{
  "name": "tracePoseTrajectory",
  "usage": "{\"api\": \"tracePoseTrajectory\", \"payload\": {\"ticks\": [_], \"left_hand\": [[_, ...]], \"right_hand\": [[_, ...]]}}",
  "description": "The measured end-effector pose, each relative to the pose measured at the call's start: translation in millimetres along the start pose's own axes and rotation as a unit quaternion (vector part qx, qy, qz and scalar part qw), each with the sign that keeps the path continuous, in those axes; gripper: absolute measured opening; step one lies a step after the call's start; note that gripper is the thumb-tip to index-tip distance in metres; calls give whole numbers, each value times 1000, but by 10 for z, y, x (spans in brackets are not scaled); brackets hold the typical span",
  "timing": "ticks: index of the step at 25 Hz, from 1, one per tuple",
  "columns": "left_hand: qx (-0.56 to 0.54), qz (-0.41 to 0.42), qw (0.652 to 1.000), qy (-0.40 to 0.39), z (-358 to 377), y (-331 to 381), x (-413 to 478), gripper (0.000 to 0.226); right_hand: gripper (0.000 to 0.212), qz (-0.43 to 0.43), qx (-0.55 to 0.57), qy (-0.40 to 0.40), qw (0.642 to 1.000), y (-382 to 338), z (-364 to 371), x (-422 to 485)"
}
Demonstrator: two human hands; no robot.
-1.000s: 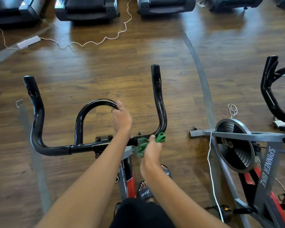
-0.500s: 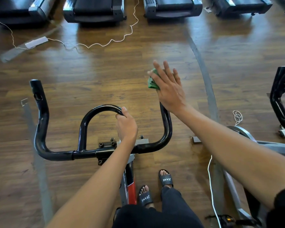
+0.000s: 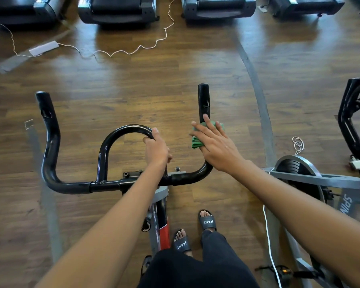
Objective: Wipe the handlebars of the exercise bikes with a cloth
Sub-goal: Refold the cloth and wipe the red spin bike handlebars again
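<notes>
Green cloth (image 3: 197,140) is pressed against the right-hand upright of the black handlebars (image 3: 71,185) under our right hand (image 3: 215,145), fingers stretched out flat and a bit fanned over it. Our left hand (image 3: 157,149) is curled tight round the centre loop of the same bar. Second bike (image 3: 312,179) sits just off to the right on the wood floor (image 3: 133,96).

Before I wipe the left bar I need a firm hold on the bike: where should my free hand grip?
Probably the centre loop, where the left hand grips now. It is a rounded tube arching forward from the crossbar, so come from above and curl fingers over it. The right hand presses the green cloth on the right bar.
</notes>
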State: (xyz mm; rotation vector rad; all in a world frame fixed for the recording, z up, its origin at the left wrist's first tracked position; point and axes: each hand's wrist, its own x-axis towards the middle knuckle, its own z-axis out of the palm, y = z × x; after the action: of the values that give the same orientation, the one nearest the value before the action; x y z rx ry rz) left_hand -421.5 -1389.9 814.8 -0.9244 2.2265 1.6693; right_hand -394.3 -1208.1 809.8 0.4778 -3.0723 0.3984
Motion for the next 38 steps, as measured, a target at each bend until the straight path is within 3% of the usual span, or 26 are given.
{"api": "tracePoseTrajectory", "payload": {"ticks": [1, 3, 6, 9, 11, 14, 17, 20, 23, 27, 31, 33, 35, 36, 38], "left_hand": [[17, 12, 1000, -20, -82, -3, -11, 54], [135, 115, 984, -27, -351, -102, -68, 51], [303, 290, 907, 32, -775, -332, -169, 28], [451, 242, 858, 41, -869, -484, -212, 34], [478, 225, 847, 59, -843, -512, -237, 40], [465, 235, 851, 66, -832, -544, -259, 40], [469, 240, 847, 67, -828, -547, -252, 41], [493, 229, 838, 47, -814, -545, -210, 42], [521, 201, 829, 15, -832, -526, -138, 41], [520, 206, 829, 17, -824, -573, -122, 42], [500, 199, 842, 27, -834, -579, -116, 39], [417, 235, 875, 75, -816, -551, -189, 24], [278, 311, 900, 123, -726, -439, -391, 13], [204, 347, 908, 115, -644, -358, -506, 13], [68, 368, 927, 28, -424, -145, -676, 20]], "right_hand": [[48, 8, -4, 3, 1000, -88, 32, -129], [51, 27, -26, 23, 999, -363, 116, -501], [50, 103, -8, 49, 993, -911, 243, -674], [60, 140, 27, 35, 989, -1516, 360, -610], [58, 98, -8, 38, 994, -1416, 400, -698], [54, 84, -42, 55, 994, -874, 407, -921], [60, 122, -8, 91, 988, -1048, 499, -899], [65, 44, -20, 91, 995, -1468, 627, -858], [59, -17, -33, 72, 997, -1107, 499, -911], [53, 40, 29, 47, 998, -394, 286, -856], [51, 93, 147, 21, 985, -244, 159, -495], [47, 154, 264, 53, 951, -302, 26, -341], [37, 214, 404, 117, 882, -366, -205, -273], [31, 244, 475, 140, 834, -384, -321, -256], [20, 300, 629, 123, 706, -424, -542, -214]]}}
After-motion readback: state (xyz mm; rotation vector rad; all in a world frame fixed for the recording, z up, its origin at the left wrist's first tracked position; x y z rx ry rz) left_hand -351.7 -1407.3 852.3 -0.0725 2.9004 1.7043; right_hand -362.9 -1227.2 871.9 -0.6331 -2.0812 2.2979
